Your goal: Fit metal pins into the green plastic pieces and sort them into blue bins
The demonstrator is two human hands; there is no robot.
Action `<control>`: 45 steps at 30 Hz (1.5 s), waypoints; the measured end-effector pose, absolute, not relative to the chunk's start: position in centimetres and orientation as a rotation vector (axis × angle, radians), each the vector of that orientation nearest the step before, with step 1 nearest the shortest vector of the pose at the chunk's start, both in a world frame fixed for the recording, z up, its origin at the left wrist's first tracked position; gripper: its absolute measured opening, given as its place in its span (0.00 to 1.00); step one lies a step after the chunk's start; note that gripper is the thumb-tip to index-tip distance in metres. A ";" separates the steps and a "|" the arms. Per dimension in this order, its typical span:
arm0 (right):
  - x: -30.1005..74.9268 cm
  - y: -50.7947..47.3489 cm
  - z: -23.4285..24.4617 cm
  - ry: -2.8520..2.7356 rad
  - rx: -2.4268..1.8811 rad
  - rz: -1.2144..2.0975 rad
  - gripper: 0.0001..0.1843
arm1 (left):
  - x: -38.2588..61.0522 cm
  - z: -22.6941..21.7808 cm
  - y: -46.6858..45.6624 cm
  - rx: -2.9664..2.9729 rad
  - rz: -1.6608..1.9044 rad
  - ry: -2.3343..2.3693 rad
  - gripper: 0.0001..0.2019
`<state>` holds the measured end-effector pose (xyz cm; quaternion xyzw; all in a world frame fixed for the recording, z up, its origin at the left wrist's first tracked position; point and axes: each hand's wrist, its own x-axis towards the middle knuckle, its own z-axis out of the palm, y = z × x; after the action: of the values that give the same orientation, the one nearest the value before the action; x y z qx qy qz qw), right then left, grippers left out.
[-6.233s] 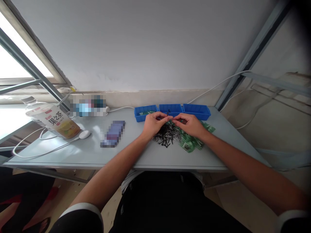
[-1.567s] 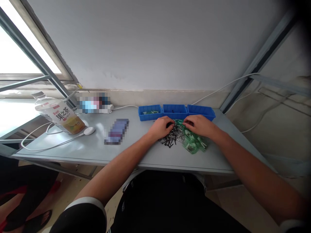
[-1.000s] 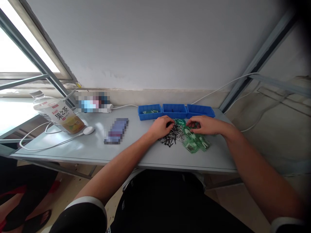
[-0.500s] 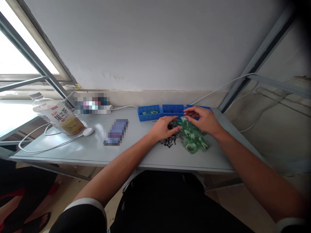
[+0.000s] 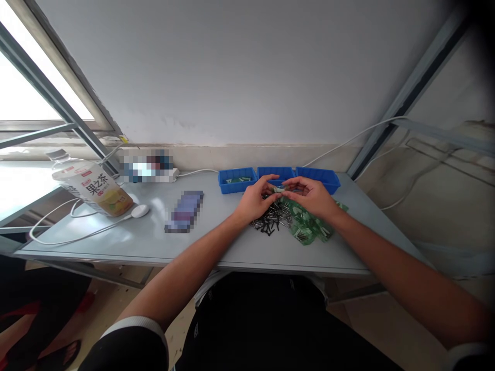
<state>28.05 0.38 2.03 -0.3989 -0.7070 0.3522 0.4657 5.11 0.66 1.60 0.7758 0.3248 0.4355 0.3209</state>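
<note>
My left hand [image 5: 257, 198] and my right hand [image 5: 311, 196] meet above the pile, fingertips pinched around a small pale-green packet [image 5: 279, 189]. The fingers cover most of this packet, so its contents cannot be made out. Beneath my left hand lies a heap of loose dark screws [image 5: 270, 221]. Under my right wrist spread several green plastic packets [image 5: 307, 226] with white and metal pieces inside. Behind the hands stand three blue bins: the left bin [image 5: 237, 188] holds green and white pieces, while the middle bin [image 5: 275, 170] and right bin [image 5: 319, 178] are partly hidden.
On the left, a tilted fruit tea bottle [image 5: 93, 185] stands beside a white round charger [image 5: 139, 211] with its cable. A blurred flat object [image 5: 184, 211] lies mid-table. Behind are a power strip [image 5: 170, 176] and wall. Another person's foot [image 5: 70, 353] shows on the floor.
My right hand has moved left and down from in front of the right bin to meet my left hand. Both now pinch the small packet between them.
</note>
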 end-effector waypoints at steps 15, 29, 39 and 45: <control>27.8 0.7 1.3 -1.679 -0.932 0.944 0.26 | 5.0 1.0 1.3 1.910 1.118 0.807 0.21; 27.3 0.0 2.2 -1.659 -0.948 0.946 0.27 | 5.0 1.1 1.2 1.852 1.144 0.831 0.25; 27.4 0.4 1.9 -1.591 -0.942 0.905 0.26 | 5.2 1.3 1.3 1.743 1.172 0.764 0.31; 27.3 0.6 1.6 -1.585 -0.920 0.935 0.29 | 5.2 1.1 1.4 1.739 1.195 0.775 0.27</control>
<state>27.30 0.63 1.55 -0.3831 -0.6600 0.3892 0.5160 5.20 1.43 1.12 0.6977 0.3111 0.4792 0.4322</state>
